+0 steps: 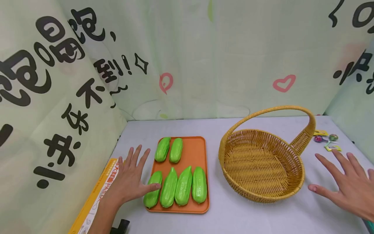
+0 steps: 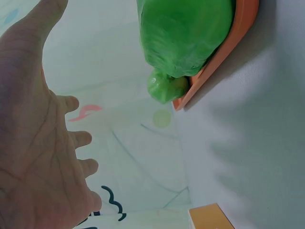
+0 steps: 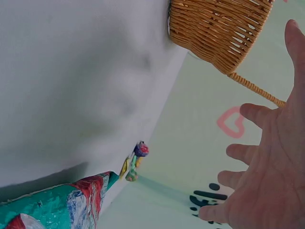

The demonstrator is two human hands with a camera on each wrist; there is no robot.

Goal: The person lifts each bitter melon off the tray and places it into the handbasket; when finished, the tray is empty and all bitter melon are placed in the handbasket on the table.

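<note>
Left hand (image 1: 130, 177) lies flat with fingers spread, its grip released, thumb brushing the nearest green gourd (image 1: 153, 194) on the orange tray (image 1: 196, 152). Right hand (image 1: 349, 187) hovers splayed beside the empty wicker basket (image 1: 293, 191), holding nothing, candies (image 1: 325, 139) beyond on the worktop (image 1: 251, 217).

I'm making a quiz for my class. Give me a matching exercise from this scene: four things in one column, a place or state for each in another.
Things:
1. green gourds
2. wicker basket
3. left hand
4. lollipops

Places or states:
A. empty
B. behind the right hand, by the basket's handle
C. on the orange tray
D. spread open beside the tray

Pairs: 1-C, 2-A, 3-D, 4-B
</note>
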